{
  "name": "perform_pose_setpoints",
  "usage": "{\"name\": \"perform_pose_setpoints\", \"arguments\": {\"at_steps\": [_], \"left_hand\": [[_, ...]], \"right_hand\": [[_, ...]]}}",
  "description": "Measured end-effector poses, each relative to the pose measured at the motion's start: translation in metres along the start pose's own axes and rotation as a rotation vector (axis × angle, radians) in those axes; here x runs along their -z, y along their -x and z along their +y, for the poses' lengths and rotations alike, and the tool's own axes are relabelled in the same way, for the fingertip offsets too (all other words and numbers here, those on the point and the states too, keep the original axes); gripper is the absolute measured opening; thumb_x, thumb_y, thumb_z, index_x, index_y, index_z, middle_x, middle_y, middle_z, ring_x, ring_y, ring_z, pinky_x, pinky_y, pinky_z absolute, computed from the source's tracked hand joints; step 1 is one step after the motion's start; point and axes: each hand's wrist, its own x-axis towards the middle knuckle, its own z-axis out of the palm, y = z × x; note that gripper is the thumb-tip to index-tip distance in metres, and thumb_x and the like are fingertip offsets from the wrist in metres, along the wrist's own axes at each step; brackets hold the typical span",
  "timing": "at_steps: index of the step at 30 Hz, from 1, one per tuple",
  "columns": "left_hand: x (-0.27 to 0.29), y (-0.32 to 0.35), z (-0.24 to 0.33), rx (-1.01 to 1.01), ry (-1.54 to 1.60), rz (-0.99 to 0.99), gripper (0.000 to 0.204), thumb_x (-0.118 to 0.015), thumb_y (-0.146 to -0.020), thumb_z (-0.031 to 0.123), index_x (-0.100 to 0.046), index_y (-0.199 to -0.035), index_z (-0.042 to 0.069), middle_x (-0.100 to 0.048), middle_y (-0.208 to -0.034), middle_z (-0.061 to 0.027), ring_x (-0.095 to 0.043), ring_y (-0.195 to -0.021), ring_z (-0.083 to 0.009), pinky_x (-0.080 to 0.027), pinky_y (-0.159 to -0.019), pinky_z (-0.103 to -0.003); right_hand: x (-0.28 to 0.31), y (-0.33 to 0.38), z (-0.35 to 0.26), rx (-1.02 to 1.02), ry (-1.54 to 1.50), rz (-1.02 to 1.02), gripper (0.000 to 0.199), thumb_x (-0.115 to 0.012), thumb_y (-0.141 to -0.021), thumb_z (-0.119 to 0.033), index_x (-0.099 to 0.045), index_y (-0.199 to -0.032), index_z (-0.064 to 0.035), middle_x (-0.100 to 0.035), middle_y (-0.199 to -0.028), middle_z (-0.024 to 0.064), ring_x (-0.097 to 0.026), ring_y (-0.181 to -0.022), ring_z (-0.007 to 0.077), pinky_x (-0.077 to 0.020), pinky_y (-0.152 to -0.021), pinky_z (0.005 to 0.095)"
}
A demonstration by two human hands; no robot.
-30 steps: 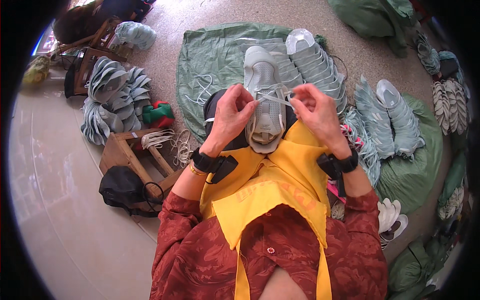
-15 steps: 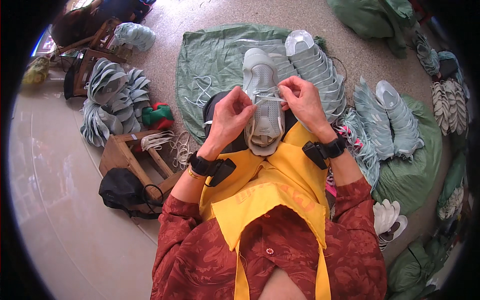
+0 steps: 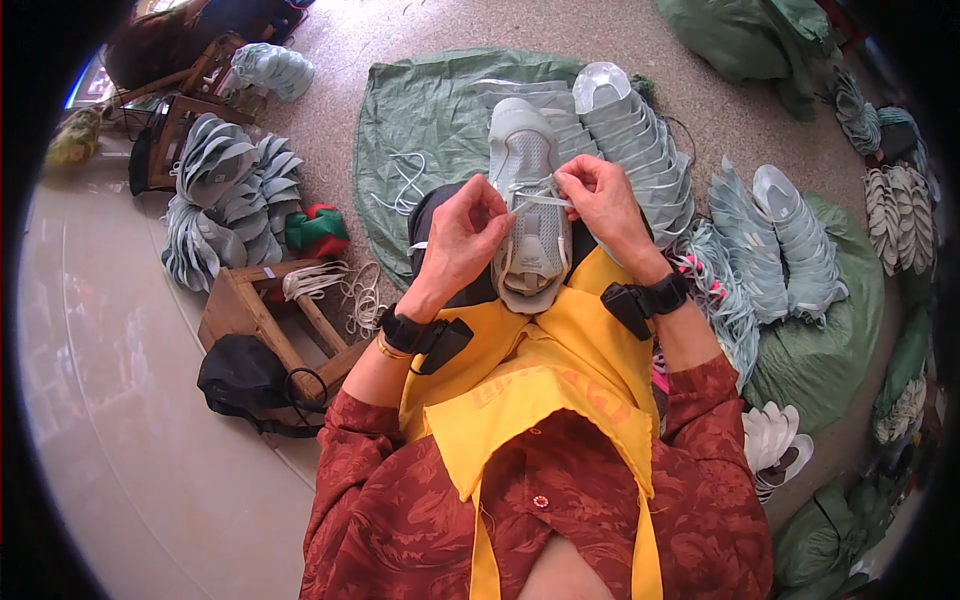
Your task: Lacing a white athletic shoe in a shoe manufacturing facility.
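A pale grey shoe upper (image 3: 528, 258) rests lengthwise on my lap, its toe end pointing away from me. Across its middle runs a pale shoelace (image 3: 543, 200), threaded through the eyelet area. My left hand (image 3: 462, 235) is closed at the upper's left side, thumb and forefinger pinching one lace end. On the right, my right hand (image 3: 608, 208) pinches the lace too, fingertips just above the upper. Both wrists wear black bands with small black boxes. A yellow apron (image 3: 540, 400) covers my lap beneath the upper's near end.
Ahead lies a green sheet (image 3: 400, 110) with stacked uppers (image 3: 635, 140) and loose laces (image 3: 403, 185). To the left are more uppers (image 3: 215, 190), a wooden stool frame (image 3: 250, 315) and a black bag (image 3: 240, 378). Uppers (image 3: 800, 240) and lace bundles (image 3: 715, 270) lie right, beside green sacks (image 3: 830, 370).
Both hands keep their pinch on the lace and have barely moved. The whole scene is shifted very slightly in the picture.
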Motion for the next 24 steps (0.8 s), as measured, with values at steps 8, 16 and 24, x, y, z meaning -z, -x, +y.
{"name": "perform_pose_setpoints", "arguments": {"at_steps": [8, 16, 24], "left_hand": [[0.023, 0.019, 0.004, -0.020, 0.064, -0.108, 0.018, -0.067, -0.093, -0.002, -0.051, -0.095, 0.006, -0.051, -0.086, 0.0045, -0.046, -0.074, -0.0025, -0.039, -0.064, -0.019], [0.033, 0.042, 0.015, -0.040, -0.194, -0.012, 0.018, -0.068, -0.089, -0.004, -0.052, -0.094, 0.003, -0.050, -0.079, 0.0009, -0.047, -0.069, -0.0066, -0.041, -0.060, -0.023], [0.018, 0.040, 0.025, -0.240, -0.513, 0.009, 0.012, -0.062, -0.090, -0.006, -0.051, -0.092, -0.001, -0.058, -0.080, -0.0075, -0.058, -0.070, -0.0123, -0.049, -0.064, -0.028]], "right_hand": [[-0.002, -0.004, 0.018, 0.109, 0.114, 0.019, 0.019, -0.063, -0.095, -0.016, -0.068, -0.097, 0.0020, -0.068, -0.073, 0.0061, -0.066, -0.065, 0.0118, -0.0542, -0.057, 0.0285], [0.004, 0.016, 0.004, 0.124, -0.067, -0.019, 0.012, -0.063, -0.096, -0.008, -0.066, -0.102, 0.0007, -0.070, -0.081, 0.0059, -0.067, -0.073, 0.0092, -0.0568, -0.063, 0.0271], [0.004, 0.038, -0.003, 0.313, 0.138, -0.018, 0.018, -0.073, -0.087, -0.002, -0.064, -0.101, 0.0005, -0.068, -0.087, 0.0068, -0.068, -0.077, 0.0122, -0.0559, -0.070, 0.0265]]}}
